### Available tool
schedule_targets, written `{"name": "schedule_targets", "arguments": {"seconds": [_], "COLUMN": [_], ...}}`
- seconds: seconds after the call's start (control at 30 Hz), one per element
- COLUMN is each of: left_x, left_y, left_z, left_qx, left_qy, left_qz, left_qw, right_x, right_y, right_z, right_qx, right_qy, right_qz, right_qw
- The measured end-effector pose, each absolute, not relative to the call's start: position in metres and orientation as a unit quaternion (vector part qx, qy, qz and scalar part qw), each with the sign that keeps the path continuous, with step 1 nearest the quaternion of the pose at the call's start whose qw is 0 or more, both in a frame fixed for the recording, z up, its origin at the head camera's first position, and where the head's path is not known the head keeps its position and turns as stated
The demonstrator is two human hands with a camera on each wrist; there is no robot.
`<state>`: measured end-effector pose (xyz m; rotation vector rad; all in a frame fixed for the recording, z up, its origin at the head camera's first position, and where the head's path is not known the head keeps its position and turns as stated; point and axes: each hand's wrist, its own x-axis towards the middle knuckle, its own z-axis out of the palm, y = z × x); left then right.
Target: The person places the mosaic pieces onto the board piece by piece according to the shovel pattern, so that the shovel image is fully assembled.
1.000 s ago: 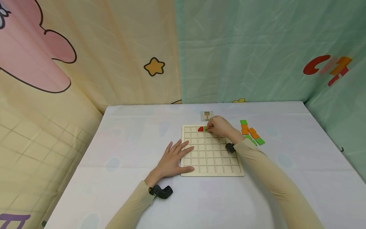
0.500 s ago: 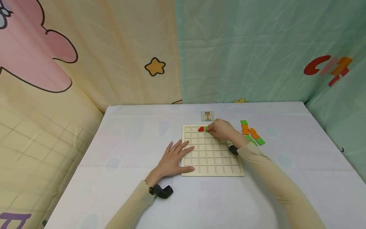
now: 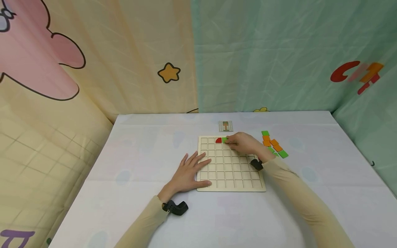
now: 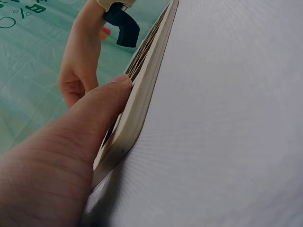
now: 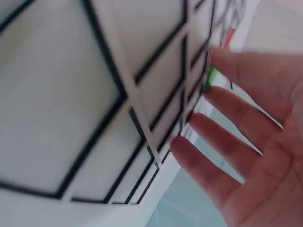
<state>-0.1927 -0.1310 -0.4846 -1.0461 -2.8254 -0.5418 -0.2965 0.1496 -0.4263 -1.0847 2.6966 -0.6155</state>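
Observation:
My left hand (image 3: 184,175) lies spread with straight fingers over the left edge of a pale wooden grid board (image 3: 226,165). In the left wrist view, its thumb (image 4: 102,97) rests along the board's rim. At the board's far edge, my right hand (image 3: 245,143) has thumb and forefinger at a green tile (image 3: 224,140), which shows between them in the right wrist view. The other fingers (image 5: 227,142) extend loosely close over the grid. Left of the green tile, a red quarter-round tile (image 3: 218,140) sits in a far-row square.
Several loose tiles, orange (image 3: 274,142) and green (image 3: 283,154), lie on the white-covered table (image 3: 310,144) to the right of the board, partly behind the right wrist. Beyond the board lies a small card (image 3: 225,126) printed with a grid pattern. Printed curtains (image 3: 263,51) stand behind the table.
My right hand has drawn slightly back toward me and to the right, its fingertips staying at the green tile, more of which now shows. The left hand has stayed in place on the board.

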Motion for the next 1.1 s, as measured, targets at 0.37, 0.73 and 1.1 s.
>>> {"name": "schedule_targets", "arguments": {"seconds": [0.37, 0.73, 1.1], "left_x": [-0.192, -0.193, -0.193], "left_y": [-0.131, -0.132, -0.132], "left_z": [-0.483, -0.485, -0.486], "left_qx": [-0.338, -0.342, -0.340], "left_qy": [-0.925, -0.922, -0.923], "left_qz": [-0.171, -0.175, -0.176], "left_qw": [0.033, 0.042, 0.039], "right_x": [-0.286, -0.265, -0.256], "right_y": [0.187, 0.225, 0.243], "right_z": [-0.418, -0.410, -0.415], "right_qx": [-0.318, -0.243, -0.244], "right_qy": [0.897, 0.936, 0.937], "right_qz": [-0.300, -0.245, -0.223], "right_qw": [0.062, 0.064, 0.115]}}
